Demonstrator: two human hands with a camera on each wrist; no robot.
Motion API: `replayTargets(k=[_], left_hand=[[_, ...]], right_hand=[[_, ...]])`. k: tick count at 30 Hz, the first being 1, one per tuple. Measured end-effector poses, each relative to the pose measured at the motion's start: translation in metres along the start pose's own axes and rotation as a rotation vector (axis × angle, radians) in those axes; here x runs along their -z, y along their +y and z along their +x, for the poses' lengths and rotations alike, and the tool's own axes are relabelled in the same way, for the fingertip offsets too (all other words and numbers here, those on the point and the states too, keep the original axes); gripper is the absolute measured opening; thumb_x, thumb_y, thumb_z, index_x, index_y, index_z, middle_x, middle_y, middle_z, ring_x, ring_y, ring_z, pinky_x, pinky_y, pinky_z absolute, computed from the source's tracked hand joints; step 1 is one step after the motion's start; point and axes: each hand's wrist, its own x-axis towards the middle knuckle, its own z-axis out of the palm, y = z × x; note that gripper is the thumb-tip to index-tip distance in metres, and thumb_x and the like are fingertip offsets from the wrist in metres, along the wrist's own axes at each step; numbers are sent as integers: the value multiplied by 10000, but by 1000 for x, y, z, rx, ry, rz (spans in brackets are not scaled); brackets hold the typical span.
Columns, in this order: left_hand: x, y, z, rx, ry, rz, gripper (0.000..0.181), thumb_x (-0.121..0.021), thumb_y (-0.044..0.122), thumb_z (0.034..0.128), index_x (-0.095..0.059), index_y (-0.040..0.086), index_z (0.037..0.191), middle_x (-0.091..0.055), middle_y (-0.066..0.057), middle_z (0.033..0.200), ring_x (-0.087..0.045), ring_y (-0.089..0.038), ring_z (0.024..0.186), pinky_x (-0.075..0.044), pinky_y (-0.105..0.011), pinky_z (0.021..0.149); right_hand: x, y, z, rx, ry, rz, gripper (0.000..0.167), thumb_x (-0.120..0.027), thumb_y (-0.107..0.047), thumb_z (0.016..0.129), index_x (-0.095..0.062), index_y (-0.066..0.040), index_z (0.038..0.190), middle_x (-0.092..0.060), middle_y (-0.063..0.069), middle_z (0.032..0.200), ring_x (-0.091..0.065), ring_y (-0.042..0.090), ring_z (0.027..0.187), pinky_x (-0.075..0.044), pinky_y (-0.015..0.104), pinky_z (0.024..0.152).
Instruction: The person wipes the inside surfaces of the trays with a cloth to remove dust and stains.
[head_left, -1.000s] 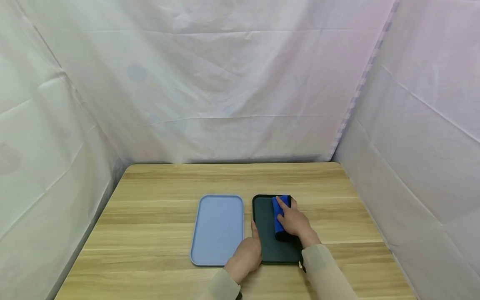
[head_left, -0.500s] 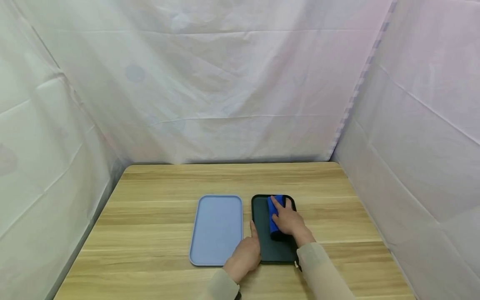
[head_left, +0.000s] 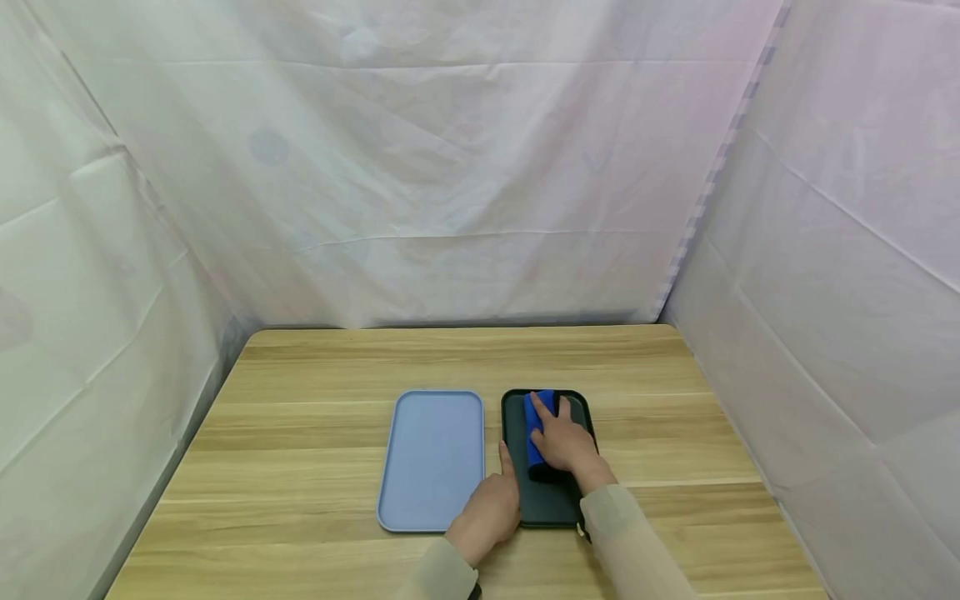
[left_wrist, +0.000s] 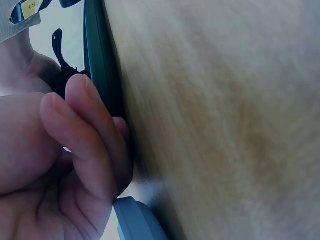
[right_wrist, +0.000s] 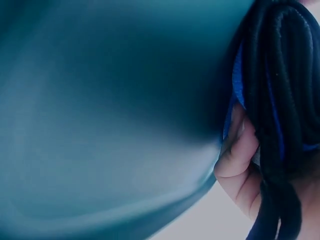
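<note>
A dark green tray (head_left: 555, 506) lies flat on the table, with a folded blue cloth (head_left: 535, 452) with black edging on its left half. My right hand (head_left: 562, 440) holds the cloth down, index finger stretched along it. The right wrist view shows fingers (right_wrist: 240, 155) curled at the side of the rolled black-and-blue layers. My left hand (head_left: 491, 504) sits at the green tray's left rim, index finger straight along the edge. In the left wrist view its other fingers (left_wrist: 92, 140) bend loosely beside the tray wall (left_wrist: 102, 60), with nothing seen between them.
A light blue tray (head_left: 433, 458) lies just left of the green one, a narrow strip of table between them. The wood-grain table (head_left: 315, 433) is enclosed by white hanging sheets (head_left: 450, 167) at the back and both sides.
My right hand has slid the cloth leftward across the green tray, baring its right side. My left hand keeps its place at the rim. The whole head view shifts very slightly.
</note>
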Motion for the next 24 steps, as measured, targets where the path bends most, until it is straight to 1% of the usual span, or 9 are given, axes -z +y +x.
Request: replayTargets(k=[2, 7, 12, 17, 19, 24], left_hand=[[1, 1, -1, -1, -2, 5, 1038, -782, 110, 886, -80, -81, 1626, -613, -79, 649, -544, -166, 529, -478, -323, 531], [4, 1, -3, 0, -9, 4, 1031, -774, 113, 895, -75, -70, 1631, -584, -62, 612, -533, -169, 503, -458, -318, 505], [3, 2, -2, 5, -27, 12, 1024, -767, 124, 907, -70, -66, 1633, -575, -60, 612, -529, -163, 508, -461, -310, 512], [0, 1, -1, 1, -27, 10, 1030, -774, 128, 903, -72, -71, 1631, -580, -55, 609, -531, -157, 507, -468, -303, 515], [0, 0, 0, -1, -24, 5, 1031, -777, 126, 900, -76, -72, 1630, -582, -56, 608, -533, -158, 506, -468, -303, 515], [1, 0, -1, -3, -25, -1, 1028, -773, 116, 900, -74, -68, 1632, -578, -52, 601, -531, -160, 503, -464, -304, 512]], right_hand=[[-1, -1, 1, -7, -1, -1, 694, -524, -321, 1046, -214, -322, 1667, -122, 340, 1672, -611, 304, 682, -536, 475, 681], [-2, -6, 1, -14, -9, 3, 701, -525, -325, 1040, -209, -339, 1665, -116, 329, 1678, -607, 308, 686, -531, 471, 680], [-3, -11, 0, -3, -3, -4, 701, -537, -325, 1039, -219, -331, 1664, -130, 336, 1672, -594, 286, 643, -535, 473, 662], [-3, -16, -1, 4, -4, -10, 699, -535, -331, 1043, -215, -327, 1665, -124, 335, 1675, -583, 272, 600, -516, 439, 603], [-3, -18, -1, 3, -6, -14, 700, -533, -334, 1043, -212, -327, 1666, -120, 331, 1678, -585, 275, 603, -515, 439, 602], [-4, -24, 0, -3, -3, -24, 704, -537, -343, 1037, -218, -329, 1664, -127, 324, 1680, -600, 293, 643, -536, 469, 640]])
